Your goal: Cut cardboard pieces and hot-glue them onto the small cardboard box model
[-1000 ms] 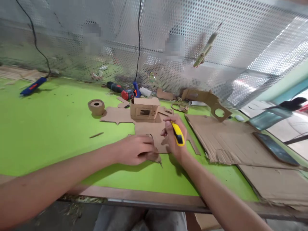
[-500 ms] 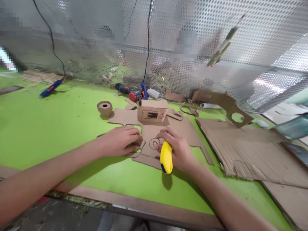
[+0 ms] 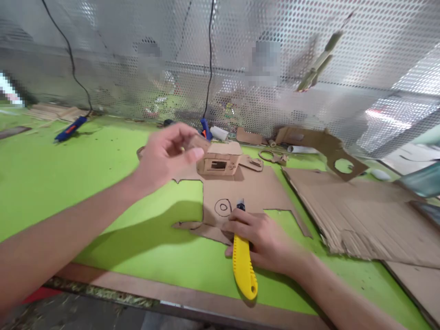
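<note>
My left hand (image 3: pixel 168 158) is raised above the table, its thumb and fingers closed on a small cardboard piece (image 3: pixel 199 143), in front of the left end of a small cardboard box model (image 3: pixel 220 162) with a cut-out window. My right hand (image 3: pixel 257 233) rests low over a flat cardboard sheet (image 3: pixel 254 188), wrapped round a yellow utility knife (image 3: pixel 243 268). The knife's metal tip points away from me. Left of that tip, two rings (image 3: pixel 223 207) are drawn on the sheet, one inside the other.
Blue glue guns (image 3: pixel 70 129) and a white roll (image 3: pixel 219 133) lie along the mesh wall. Larger cardboard sheets (image 3: pixel 364 211) are on the right, with a curved cardboard piece (image 3: pixel 316 140) behind them. A wooden edge (image 3: pixel 154 288) runs along the table's front.
My left hand has risen from the sheet and moved away from me with a cardboard piece. My right hand has shifted slightly, and the knife now lies with its tip forward and visible.
</note>
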The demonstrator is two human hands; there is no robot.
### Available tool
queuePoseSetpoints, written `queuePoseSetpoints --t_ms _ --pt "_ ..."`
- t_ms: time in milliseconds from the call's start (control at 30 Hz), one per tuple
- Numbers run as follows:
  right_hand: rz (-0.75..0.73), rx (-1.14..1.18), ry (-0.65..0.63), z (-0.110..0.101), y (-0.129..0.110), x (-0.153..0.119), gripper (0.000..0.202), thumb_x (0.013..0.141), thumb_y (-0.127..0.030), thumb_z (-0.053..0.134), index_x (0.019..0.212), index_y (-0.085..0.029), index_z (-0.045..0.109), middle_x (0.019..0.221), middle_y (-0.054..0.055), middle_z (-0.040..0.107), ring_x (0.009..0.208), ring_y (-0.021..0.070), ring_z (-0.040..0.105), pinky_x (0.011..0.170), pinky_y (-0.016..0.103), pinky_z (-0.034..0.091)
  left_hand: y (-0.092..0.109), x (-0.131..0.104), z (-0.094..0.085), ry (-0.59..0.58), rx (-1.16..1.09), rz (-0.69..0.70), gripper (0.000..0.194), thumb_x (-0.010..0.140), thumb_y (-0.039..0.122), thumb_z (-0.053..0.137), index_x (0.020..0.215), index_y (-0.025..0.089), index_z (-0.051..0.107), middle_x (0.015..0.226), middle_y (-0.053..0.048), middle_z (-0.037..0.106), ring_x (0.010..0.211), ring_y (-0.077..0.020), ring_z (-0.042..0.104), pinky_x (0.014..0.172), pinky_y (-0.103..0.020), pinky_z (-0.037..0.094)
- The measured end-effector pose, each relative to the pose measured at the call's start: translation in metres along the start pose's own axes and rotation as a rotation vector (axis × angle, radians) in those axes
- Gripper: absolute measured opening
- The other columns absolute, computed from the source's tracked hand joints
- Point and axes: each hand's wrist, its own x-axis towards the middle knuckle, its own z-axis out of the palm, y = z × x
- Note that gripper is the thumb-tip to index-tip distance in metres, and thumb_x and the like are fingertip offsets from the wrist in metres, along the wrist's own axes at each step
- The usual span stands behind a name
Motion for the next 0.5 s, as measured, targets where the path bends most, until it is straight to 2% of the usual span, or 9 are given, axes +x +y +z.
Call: queuePoseSetpoints --t_ms 33,133,200,267,333,400,500 --pt "0.003 0.006 -0.013 -0.001 0.0 0.0 0.03 0.104 -0.048 0.068 0.121 -0.023 0.073 0.109 0.007 0.072 0.079 0.0182 0.071 0.068 0.03 0.05 -0.006 -0.009 0.009 -0.042 -0.011 -0.056 0.015 0.092 0.03 0.081 0.098 0.018 0.075 0.084 -0.001 0.072 0.069 -0.0126 0.062 0.057 -0.025 0.046" --pt "0.007 0.012 -0.048 -0.002 -0.003 0.0 0.021 0.105 -0.04 0.066 0.114 -0.023 0.074 0.104 0.006 0.071 0.079 0.0177 0.069 0.069 0.029 0.049 -0.026 -0.041 0.034 -0.204 -0.081 -0.411 0.023 0.091 0.039 0.08 0.096 0.017 0.076 0.068 0.001 0.067 0.058 -0.0121 0.058 0.052 -0.024 0.046" --pt "-0.01 0.007 -0.065 -0.003 -0.004 0.001 0.015 0.105 -0.033 0.065 0.111 -0.023 0.075 0.101 0.005 0.07 0.079 0.0176 0.067 0.068 0.03 0.048 -0.032 -0.055 0.044 -0.221 -0.096 -0.536 0.027 0.091 0.04 0.079 0.102 0.016 0.076 0.063 0.002 0.065 0.052 -0.0116 0.057 0.05 -0.024 0.045" --pt "-0.033 0.005 -0.068 -0.003 -0.006 0.001 0.013 0.104 -0.031 0.065 0.109 -0.024 0.075 0.099 0.004 0.07 0.077 0.0175 0.066 0.067 0.03 0.047 -0.032 -0.06 0.047 -0.193 -0.141 -0.536 0.042 0.092 0.038 0.078 0.129 0.019 0.072 0.072 0.002 0.069 0.055 -0.0127 0.063 0.054 -0.025 0.05" --pt "-0.049 0.01 -0.045 -0.002 -0.007 0.0 0.012 0.103 -0.032 0.067 0.108 -0.025 0.074 0.098 0.004 0.07 0.074 0.0168 0.065 0.065 0.03 0.046 -0.028 -0.06 0.047 -0.158 -0.179 -0.491 0.056 0.096 0.037 0.075 0.148 0.023 0.06 0.082 0.0 0.074 0.062 -0.0142 0.069 0.06 -0.026 0.055" --pt "-0.033 0.021 0.042 0.002 -0.007 0.0 0.012 0.102 -0.033 0.069 0.11 -0.024 0.074 0.098 0.004 0.071 0.071 0.0163 0.066 0.062 0.029 0.047 -0.024 -0.06 0.047 -0.161 -0.196 -0.464 0.054 0.1 0.038 0.07 0.15 0.024 0.059 0.092 -0.004 0.078 0.066 -0.015 0.072 0.063 -0.027 0.058" --pt "0.065 0.087 0.27 0.01 -0.006 0.002 0.012 0.103 -0.029 0.066 0.112 -0.023 0.071 0.099 0.006 0.073 0.073 0.017 0.069 0.062 0.029 0.05 -0.021 -0.064 0.049 -0.219 -0.19 -0.459 0.047 0.103 0.039 0.064 0.146 0.021 0.064 0.107 -0.009 0.081 0.072 -0.0165 0.075 0.067 -0.028 0.06"
